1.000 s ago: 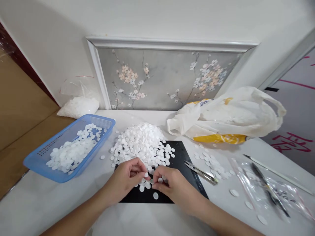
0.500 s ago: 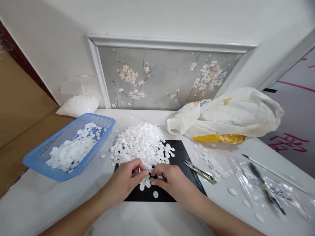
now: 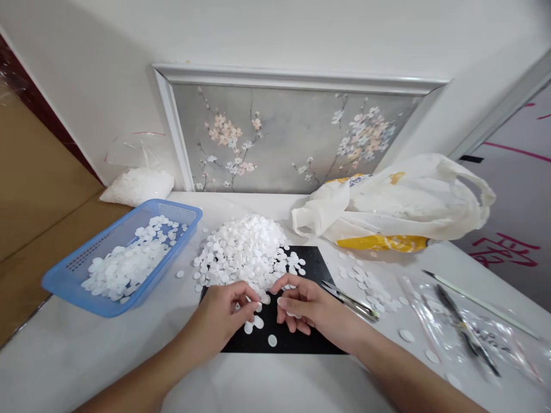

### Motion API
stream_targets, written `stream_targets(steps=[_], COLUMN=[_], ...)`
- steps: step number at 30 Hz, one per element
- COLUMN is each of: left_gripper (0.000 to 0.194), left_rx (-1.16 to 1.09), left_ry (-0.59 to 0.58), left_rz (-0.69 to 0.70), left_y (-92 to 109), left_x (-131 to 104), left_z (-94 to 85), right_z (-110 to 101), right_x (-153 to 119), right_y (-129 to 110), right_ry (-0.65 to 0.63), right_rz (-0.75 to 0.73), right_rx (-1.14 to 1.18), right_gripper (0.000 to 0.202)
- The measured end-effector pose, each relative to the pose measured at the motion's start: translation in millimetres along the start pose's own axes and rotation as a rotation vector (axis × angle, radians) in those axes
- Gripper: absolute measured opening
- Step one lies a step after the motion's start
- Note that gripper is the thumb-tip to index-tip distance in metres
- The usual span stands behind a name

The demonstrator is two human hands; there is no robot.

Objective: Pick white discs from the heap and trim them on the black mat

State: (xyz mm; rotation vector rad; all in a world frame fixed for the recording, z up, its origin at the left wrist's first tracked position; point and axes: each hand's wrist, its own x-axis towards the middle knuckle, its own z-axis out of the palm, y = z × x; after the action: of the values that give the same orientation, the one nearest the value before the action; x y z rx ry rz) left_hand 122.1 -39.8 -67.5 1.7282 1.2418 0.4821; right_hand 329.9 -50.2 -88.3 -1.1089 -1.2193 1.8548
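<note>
A heap of small white discs (image 3: 245, 246) covers the upper part of a black mat (image 3: 310, 341). At the heap's near edge, my left hand (image 3: 226, 310) pinches a white disc between thumb and fingertips. To its right, my right hand (image 3: 303, 304) is curled above the mat, with white discs held between its thumb and bent fingers. A few loose discs (image 3: 258, 322) lie between the hands, and a single disc (image 3: 272, 341) rests closer to the mat's front edge.
A blue basket (image 3: 123, 307) with discs stands left, a filled clear bag (image 3: 140, 186) behind it. A white and yellow plastic bag (image 3: 400, 201) lies back right. Tweezers (image 3: 350, 301), scattered discs (image 3: 365, 282), a black-handled tool (image 3: 465, 327) and clear bags (image 3: 499, 344) lie right.
My right hand has turned and its fingers have opened somewhat, showing discs in it. It has moved slightly away from my left hand, which has barely shifted.
</note>
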Motion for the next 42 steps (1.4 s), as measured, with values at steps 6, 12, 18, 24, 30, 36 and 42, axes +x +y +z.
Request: stream_targets(steps=[6, 12, 18, 24, 30, 36, 42], left_gripper=[0.016, 0.017, 0.026, 0.022, 0.024, 0.032, 0.036], left_rx=[-0.324, -0.340, -0.347, -0.333, -0.444, -0.548, -0.578], left_ry=[-0.072, -0.084, -0.096, -0.088, -0.095, -0.173, -0.212], left_rz=[-0.050, -0.043, -0.100, -0.103, -0.180, -0.218, -0.155], left_y=[-1.8, -3.6, -3.2, -4.0, -1.2, 2.1, 3.9], left_x=[6.3, 5.0, 5.5, 5.3, 3.5, 1.2, -0.8], left_z=[-3.1, -1.4, -2.4, -0.1, 3.1, 4.3, 5.6], right_z=[3.6, 4.1, 3.2, 7.5, 26.7, 27.8, 30.6], right_x=[-2.1, -1.4, -1.9, -1.4, -9.9, -10.0, -9.5], right_y=[-0.6, 2.3, -0.1, 2.7, 0.0, -1.5, 1.1], right_ry=[-0.054, -0.073, -0.081, 0.053, 0.201, 0.206, 0.180], right_rz=[0.045, 0.054, 0.055, -0.098, -0.160, -0.148, -0.151], right_rx=[0.052, 0.169, 0.163, -0.137, -0.364, -0.305, -0.168], right_gripper=[0.036, 0.037, 0.039, 0.030, 0.014, 0.018, 0.028])
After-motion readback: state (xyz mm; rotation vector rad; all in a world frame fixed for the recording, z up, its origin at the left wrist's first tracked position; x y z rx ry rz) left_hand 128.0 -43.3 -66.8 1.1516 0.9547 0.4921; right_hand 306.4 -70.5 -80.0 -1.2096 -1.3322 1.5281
